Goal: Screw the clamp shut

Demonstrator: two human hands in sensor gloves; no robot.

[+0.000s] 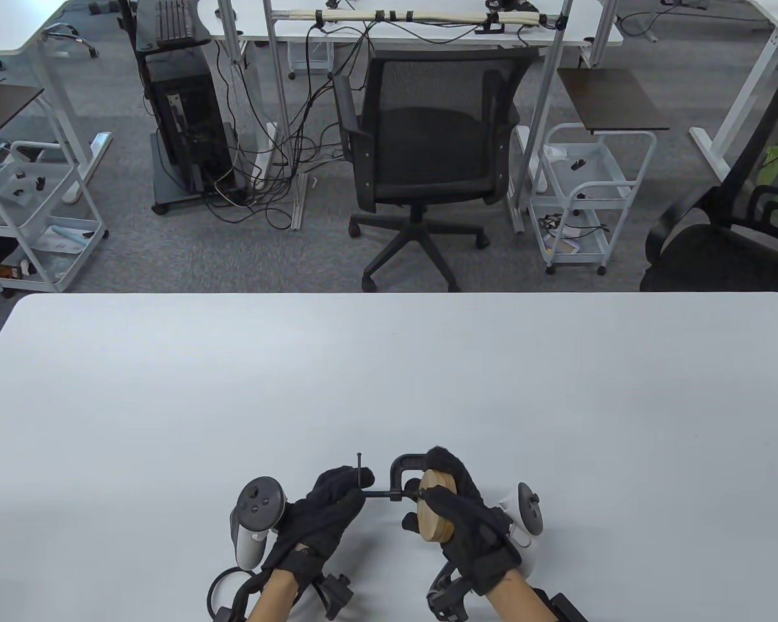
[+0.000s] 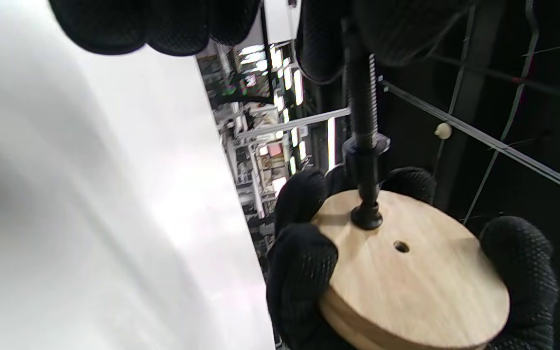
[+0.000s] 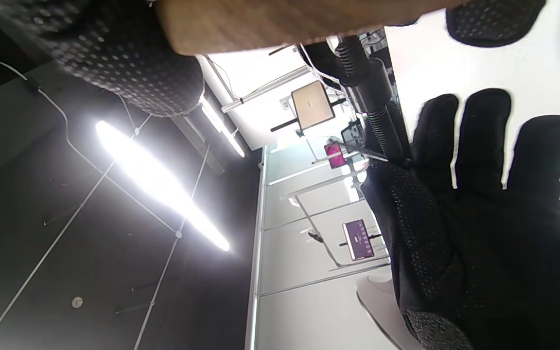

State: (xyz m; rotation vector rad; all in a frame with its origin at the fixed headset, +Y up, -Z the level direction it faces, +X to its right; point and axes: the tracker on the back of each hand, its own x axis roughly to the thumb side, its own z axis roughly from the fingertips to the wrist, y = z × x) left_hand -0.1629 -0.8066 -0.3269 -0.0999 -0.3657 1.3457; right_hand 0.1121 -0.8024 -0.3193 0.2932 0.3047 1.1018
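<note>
With our right hand point(image 1: 469, 518) we are gripping the wooden disc point(image 1: 435, 505) inside the clamp point(image 1: 407, 468), while our left hand point(image 1: 327, 512) is pinching its screw point(image 1: 382, 495) above the surface point(image 1: 389, 376).

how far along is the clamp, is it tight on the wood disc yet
Looks done: the screw pad already sits against the wooden disc inside the C-clamp. In hand: the right hand holds disc and clamp, the left hand is at the screw's handle end. Left: final tightening; firmness can't be judged.
</note>
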